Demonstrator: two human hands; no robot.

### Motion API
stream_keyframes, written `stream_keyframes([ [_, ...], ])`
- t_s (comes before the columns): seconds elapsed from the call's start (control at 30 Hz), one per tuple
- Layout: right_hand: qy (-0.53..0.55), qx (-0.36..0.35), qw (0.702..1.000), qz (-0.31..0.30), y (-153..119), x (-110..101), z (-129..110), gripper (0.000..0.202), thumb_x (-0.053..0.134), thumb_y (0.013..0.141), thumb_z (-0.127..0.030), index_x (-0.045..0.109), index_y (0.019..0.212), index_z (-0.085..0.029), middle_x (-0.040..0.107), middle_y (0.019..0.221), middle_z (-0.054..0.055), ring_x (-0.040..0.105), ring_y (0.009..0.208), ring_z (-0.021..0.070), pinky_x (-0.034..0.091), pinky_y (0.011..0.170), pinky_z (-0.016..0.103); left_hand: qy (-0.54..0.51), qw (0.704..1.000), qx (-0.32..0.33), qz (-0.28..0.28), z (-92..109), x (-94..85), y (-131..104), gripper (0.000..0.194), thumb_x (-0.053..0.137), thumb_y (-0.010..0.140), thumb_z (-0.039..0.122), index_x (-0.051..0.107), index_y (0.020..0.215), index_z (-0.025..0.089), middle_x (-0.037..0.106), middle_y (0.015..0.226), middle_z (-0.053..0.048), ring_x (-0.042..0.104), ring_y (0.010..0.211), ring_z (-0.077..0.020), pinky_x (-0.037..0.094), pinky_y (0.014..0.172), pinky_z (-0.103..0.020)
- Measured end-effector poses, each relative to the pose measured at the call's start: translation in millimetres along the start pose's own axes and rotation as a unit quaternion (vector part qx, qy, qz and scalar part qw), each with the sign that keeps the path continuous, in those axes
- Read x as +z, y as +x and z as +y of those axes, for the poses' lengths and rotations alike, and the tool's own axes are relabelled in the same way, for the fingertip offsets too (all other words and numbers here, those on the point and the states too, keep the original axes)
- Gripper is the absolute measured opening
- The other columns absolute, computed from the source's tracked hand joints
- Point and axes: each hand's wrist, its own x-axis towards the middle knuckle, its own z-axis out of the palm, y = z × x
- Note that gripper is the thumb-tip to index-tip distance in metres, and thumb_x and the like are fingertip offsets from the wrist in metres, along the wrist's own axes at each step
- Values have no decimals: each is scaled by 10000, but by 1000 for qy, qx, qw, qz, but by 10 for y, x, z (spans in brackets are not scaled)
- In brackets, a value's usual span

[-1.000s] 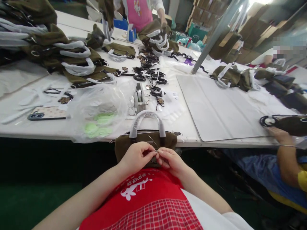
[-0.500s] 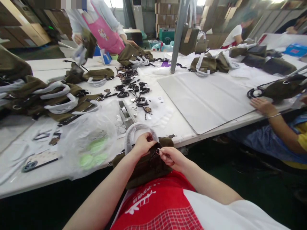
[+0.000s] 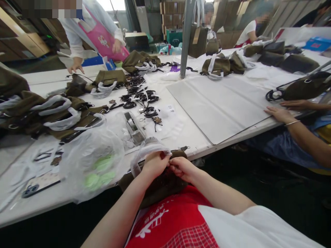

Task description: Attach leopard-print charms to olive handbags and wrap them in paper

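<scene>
An olive handbag (image 3: 165,187) rests at the table's edge against my red apron, its handle (image 3: 134,167) wrapped in pale plastic. My left hand (image 3: 156,166) is closed at the base of that handle, fingertips pinching the bag's upper part. Close beside it, my right hand (image 3: 182,168) is closed in a pinch, fingertips almost meeting the left ones. The small metal ring seen earlier in the right fingers is now hidden by them. A zipper end (image 3: 184,148) sticks out past the bag's far side.
A tape dispenser (image 3: 134,127), black straps (image 3: 148,96) and a clear plastic bag (image 3: 94,165) with green pieces lie ahead. A phone (image 3: 41,184) and more handbags (image 3: 59,112) are at left. Grey board (image 3: 217,106) lies right, near a co-worker's hand (image 3: 280,113). A metal post (image 3: 184,44) rises behind.
My hands have drawn together at the handle's base, covering the ring and braided cord. The handle has tipped lower. The person in pink has set down a handbag and reaches toward the table.
</scene>
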Motion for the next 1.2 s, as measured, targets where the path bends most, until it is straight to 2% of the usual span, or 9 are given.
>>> stream_keyframes([
  [0.17,95,8,995,37,12,87,51,120,510,753,-197,550,660,-134,451,466,-59,215,335,14,56,344,163,6,999,44,27,-66,81,-81,200,516,887,323,659,869,184,718,832,-74,667,788,-247,463,724,-338],
  [0.37,227,31,972,49,-34,173,34,136,452,782,-166,499,655,-147,438,503,-59,189,343,14,64,334,142,-112,972,168,121,-244,268,-243,194,467,915,290,603,810,201,677,805,-38,638,781,-188,481,761,-306],
  [0.47,221,-17,974,49,-28,188,99,106,488,766,-193,518,674,-152,447,504,-60,187,340,17,69,327,148,-206,962,99,150,-308,338,-253,168,554,860,317,610,760,194,674,752,-39,642,743,-198,489,732,-315],
  [0.6,183,-86,977,69,5,205,193,94,532,749,-211,555,685,-145,485,499,-55,187,334,16,100,318,150,-390,908,-46,147,-343,407,-193,143,672,733,316,628,706,182,681,663,-25,649,647,-192,502,640,-296],
  [0.73,178,-92,977,71,3,204,182,87,525,747,-189,560,683,-142,489,500,-53,189,331,15,100,313,144,-434,885,-69,154,-335,460,-194,150,690,695,315,662,704,168,703,684,-34,652,661,-188,506,650,-292],
  [0.93,213,-37,976,9,-36,158,90,110,525,765,-197,512,663,-161,428,500,-74,171,340,21,90,313,148,-506,842,-113,148,-333,513,-261,237,722,678,363,648,757,152,699,695,-29,645,650,-168,516,626,-280],
  [1.0,164,-27,986,3,-28,132,72,112,540,779,-227,534,690,-160,442,507,-75,159,336,20,84,315,158,-532,826,-128,138,-349,509,-251,284,730,676,389,628,790,150,696,701,-29,652,642,-165,528,606,-278],
  [1.1,-10,-74,996,41,-29,67,60,192,566,817,-338,610,820,-150,547,573,-42,190,329,21,85,327,183,-551,815,-143,109,-401,475,-212,316,726,693,413,597,830,159,686,684,-17,664,635,-166,532,575,-268],
  [1.2,-214,-161,956,120,-113,-29,48,303,580,838,-456,618,949,-177,588,614,-25,287,376,53,178,366,198,-537,824,-158,87,-486,419,-212,263,655,773,404,541,838,176,687,709,-16,683,675,-165,534,575,-253],
])
